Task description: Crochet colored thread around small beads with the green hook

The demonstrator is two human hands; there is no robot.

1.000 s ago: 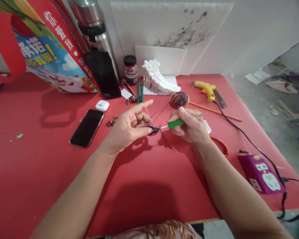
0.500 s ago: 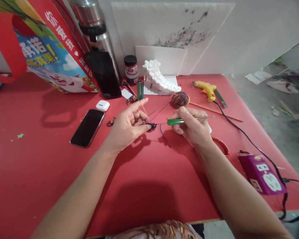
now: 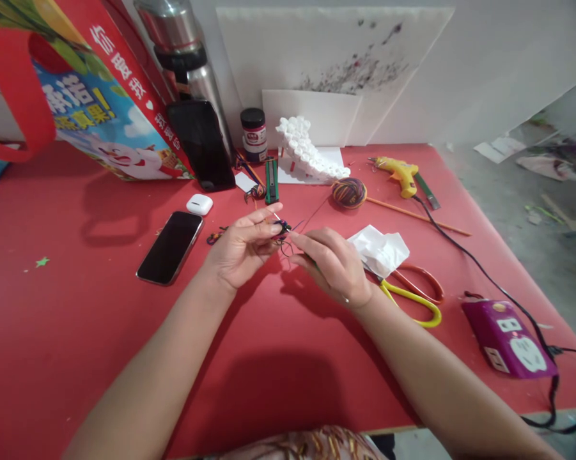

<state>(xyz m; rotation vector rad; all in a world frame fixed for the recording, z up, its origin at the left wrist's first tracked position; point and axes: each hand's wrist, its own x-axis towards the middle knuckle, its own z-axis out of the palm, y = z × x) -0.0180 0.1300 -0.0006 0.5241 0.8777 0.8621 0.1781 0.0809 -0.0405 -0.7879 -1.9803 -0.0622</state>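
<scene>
Between the thumb and fingers of my left hand point(image 3: 246, 245) is a small dark multicoloured piece of crochet point(image 3: 282, 229). My right hand point(image 3: 333, 262) is closed close beside it, around a crochet hook point(image 3: 290, 231) whose green handle is almost wholly covered by the fingers. The thin metal shaft reaches to the crochet piece; whether its tip passes through a stitch I cannot tell. A loose yarn end curls below the piece. From a multicoloured yarn ball point(image 3: 349, 193) farther back, a strand runs toward my hands.
Scissors point(image 3: 412, 300) and crumpled white tissue point(image 3: 381, 249) lie right of my right hand. Beyond are a yellow glue gun point(image 3: 397, 174), its cord and a purple power socket box point(image 3: 508, 335). At left lie a phone point(image 3: 170, 247) and white earphone case point(image 3: 199, 204).
My right hand has moved left and turned over, bringing the hook against the crochet piece. The left hand has tilted the piece upward. The tissue and scissors are now uncovered.
</scene>
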